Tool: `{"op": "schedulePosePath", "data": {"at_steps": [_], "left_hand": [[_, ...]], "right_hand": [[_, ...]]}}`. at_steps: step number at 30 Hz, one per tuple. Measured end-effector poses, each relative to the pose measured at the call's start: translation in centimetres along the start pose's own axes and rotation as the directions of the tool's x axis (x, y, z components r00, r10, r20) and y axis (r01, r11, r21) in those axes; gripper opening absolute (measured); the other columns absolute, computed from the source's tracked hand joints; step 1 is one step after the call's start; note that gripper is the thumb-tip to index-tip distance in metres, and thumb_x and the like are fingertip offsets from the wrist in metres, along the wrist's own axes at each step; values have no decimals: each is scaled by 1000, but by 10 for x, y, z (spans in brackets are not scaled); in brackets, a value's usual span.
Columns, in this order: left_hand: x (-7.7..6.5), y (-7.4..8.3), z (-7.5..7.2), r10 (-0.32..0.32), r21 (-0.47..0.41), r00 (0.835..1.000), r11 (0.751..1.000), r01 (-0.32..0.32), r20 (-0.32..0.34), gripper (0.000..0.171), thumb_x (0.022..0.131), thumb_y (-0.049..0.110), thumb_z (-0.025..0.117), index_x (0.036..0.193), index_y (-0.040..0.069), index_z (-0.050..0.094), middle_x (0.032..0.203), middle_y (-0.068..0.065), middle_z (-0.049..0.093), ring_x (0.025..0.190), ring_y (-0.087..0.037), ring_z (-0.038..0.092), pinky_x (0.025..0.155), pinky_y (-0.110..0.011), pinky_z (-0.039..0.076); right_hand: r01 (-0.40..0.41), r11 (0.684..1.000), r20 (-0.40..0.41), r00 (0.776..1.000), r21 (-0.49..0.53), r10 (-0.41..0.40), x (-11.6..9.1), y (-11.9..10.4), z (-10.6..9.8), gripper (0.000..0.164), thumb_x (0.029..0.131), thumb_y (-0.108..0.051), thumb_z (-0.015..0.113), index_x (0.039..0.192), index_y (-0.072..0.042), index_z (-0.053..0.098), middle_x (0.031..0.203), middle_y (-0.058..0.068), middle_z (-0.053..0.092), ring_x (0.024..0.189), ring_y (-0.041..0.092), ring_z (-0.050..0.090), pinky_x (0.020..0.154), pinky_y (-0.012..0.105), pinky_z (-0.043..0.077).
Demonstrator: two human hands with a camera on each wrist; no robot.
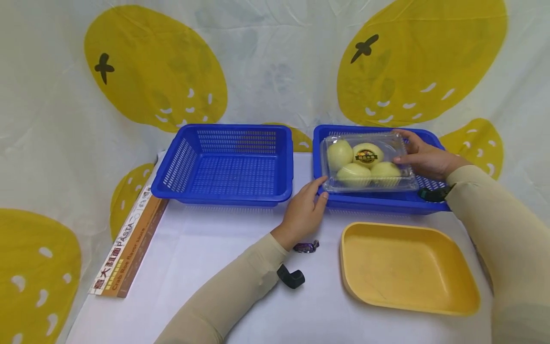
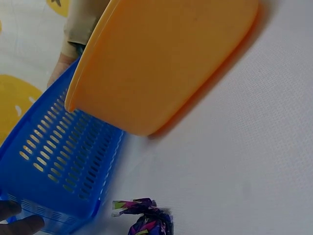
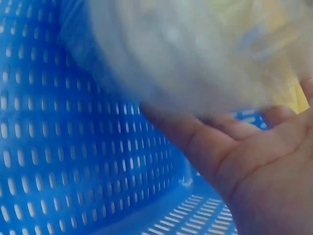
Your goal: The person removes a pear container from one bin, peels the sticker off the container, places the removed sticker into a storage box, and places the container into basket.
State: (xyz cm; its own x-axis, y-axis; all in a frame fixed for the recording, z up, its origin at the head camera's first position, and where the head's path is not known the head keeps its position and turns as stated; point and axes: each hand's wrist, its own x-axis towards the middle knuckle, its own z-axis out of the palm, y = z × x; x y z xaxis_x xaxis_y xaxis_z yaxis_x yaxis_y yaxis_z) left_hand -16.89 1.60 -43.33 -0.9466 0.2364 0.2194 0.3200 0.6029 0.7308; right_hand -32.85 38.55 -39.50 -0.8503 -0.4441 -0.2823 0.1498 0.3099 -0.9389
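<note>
A clear plastic box of several pale yellow-green round fruits, with a dark label, lies slightly tilted over the right blue basket. My right hand grips the box's right end, thumb in front and fingers at the back edge. In the right wrist view, that hand is under the blurred box, beside the basket's slotted wall. My left hand pinches the same basket's front left corner, close by the box's corner. Only two of its fingertips show at the left wrist view's lower left.
The left blue basket holds nothing. In front of the right basket stands a yellow tub. A small purple-wrapped candy lies near my left wrist. A pasta box is along the table's left edge, with a fruit-print curtain behind.
</note>
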Motion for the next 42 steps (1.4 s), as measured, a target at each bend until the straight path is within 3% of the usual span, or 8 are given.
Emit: {"op": "schedulePosePath", "data": {"at_steps": [7, 12, 16, 20, 22, 25, 28, 42], "left_hand": [[-1, 2, -2, 15, -12, 1000, 1000, -15, -1, 48, 115, 27, 49, 161, 15, 49, 158, -9, 55, 147, -23, 51, 120, -39, 42], [0, 3, -4, 2, -9, 1000, 1000, -2, 8, 48, 115, 27, 48, 161, 16, 48, 160, -7, 54, 148, -21, 49, 121, -37, 41], [-1, 3, -4, -5, 1, 1000, 1000, 5, 16, 48, 116, 28, 47, 162, 16, 47, 161, -6, 53, 148, -21, 49, 120, -37, 41], [-1, 3, -4, -11, 5, 1000, 1000, 11, 22, 48, 116, 28, 47, 162, 17, 47, 161, -5, 53, 148, -21, 49, 120, -38, 41], [-1, 3, -5, -12, 4, 1000, 1000, 11, 25, 48, 116, 29, 47, 162, 17, 47, 161, -5, 53, 148, -21, 49, 121, -37, 41], [-1, 4, -5, -15, -1, 999, 1000, 15, 29, 48, 116, 29, 47, 163, 18, 46, 161, -5, 53, 149, -20, 48, 121, -37, 41], [-1, 4, -5, -20, -4, 999, 1000, 20, 33, 48, 116, 29, 46, 163, 18, 46, 161, -5, 52, 149, -20, 48, 121, -37, 40], [-1, 3, -5, -11, -1, 1000, 1000, 11, 24, 48, 116, 29, 47, 163, 18, 46, 160, -5, 53, 148, -20, 49, 120, -38, 42]], "right_hand": [[-4, 1000, 9, 1000, -20, 4, 1, -1, 5, 91, 108, -4, 60, 166, -44, 3, 171, 8, 2, 145, 21, 27, 101, 26, 47], [34, 999, -4, 999, 27, -34, -2, 0, 4, 89, 107, -3, 60, 169, -38, 6, 162, 7, 20, 132, 14, 46, 95, 25, 55], [15, 999, -10, 1000, 34, -14, -6, -1, 0, 83, 110, -10, 58, 170, -41, 10, 160, 13, 17, 126, 17, 53, 95, 32, 57], [-10, 998, 1, 1000, 57, 10, -8, -5, -1, 78, 111, -15, 56, 169, -42, 12, 171, 14, -2, 148, 30, 27, 124, 55, 29], [-15, 998, 5, 1000, 69, 14, -8, -6, -1, 76, 111, -17, 54, 169, -42, 12, 174, 8, -9, 153, 32, 11, 127, 61, 15], [0, 997, -11, 1000, 75, 1, -7, -6, 0, 71, 113, -19, 52, 169, -41, 14, 172, 2, 1, 150, 28, 17, 123, 47, 33], [23, 997, -37, 999, 73, -20, -7, -5, 2, 66, 114, -21, 50, 168, -38, 17, 161, -2, 21, 135, 20, 38, 93, 30, 55], [44, 997, -76, 996, 63, -39, -9, -9, -1, 58, 115, -27, 47, 167, -31, 22, 147, -5, 43, 118, 13, 61, 88, 30, 61]]}}
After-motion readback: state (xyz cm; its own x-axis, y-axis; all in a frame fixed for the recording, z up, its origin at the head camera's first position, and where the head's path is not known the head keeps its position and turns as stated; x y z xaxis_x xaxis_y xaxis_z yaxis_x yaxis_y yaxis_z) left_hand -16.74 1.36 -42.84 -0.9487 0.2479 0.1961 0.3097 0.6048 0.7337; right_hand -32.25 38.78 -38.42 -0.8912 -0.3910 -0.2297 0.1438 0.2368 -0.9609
